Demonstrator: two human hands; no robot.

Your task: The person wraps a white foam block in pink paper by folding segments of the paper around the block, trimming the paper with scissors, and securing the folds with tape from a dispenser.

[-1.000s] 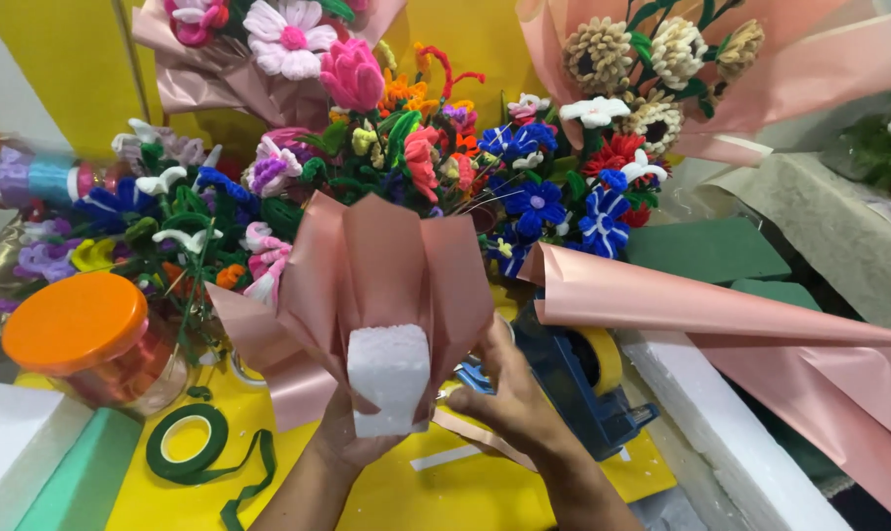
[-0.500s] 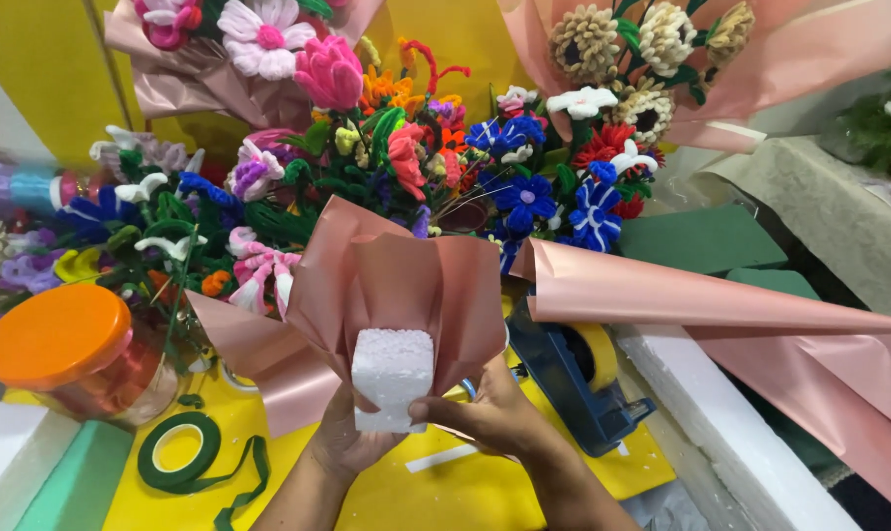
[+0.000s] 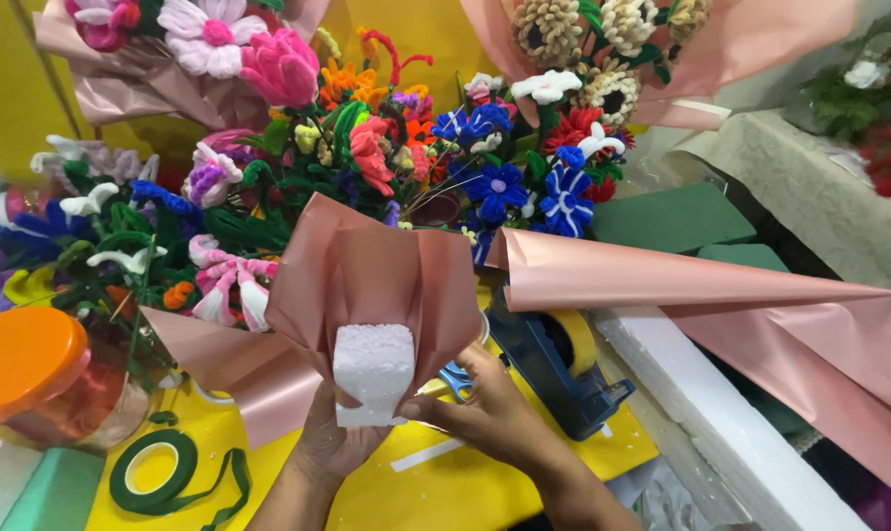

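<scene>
My left hand (image 3: 339, 444) grips a white foam block (image 3: 372, 369) from below. Pink wrapping paper (image 3: 367, 273) is folded up behind and around the block. My right hand (image 3: 475, 413) pinches the paper's right edge against the block's lower right corner. Both hands hover above a yellow table top (image 3: 455, 482), in front of a mass of pipe-cleaner flowers (image 3: 386, 157).
A blue tape dispenser (image 3: 558, 369) stands right of my right hand. More pink paper (image 3: 760, 305) stretches to the right over a white foam slab (image 3: 720, 423). A jar with an orange lid (image 3: 28, 364) and a roll of green floral tape (image 3: 155, 472) lie at the left.
My right hand has moved left and closed in on the block's lower right corner. The wrapped block has shifted slightly while my view dipped lower.
</scene>
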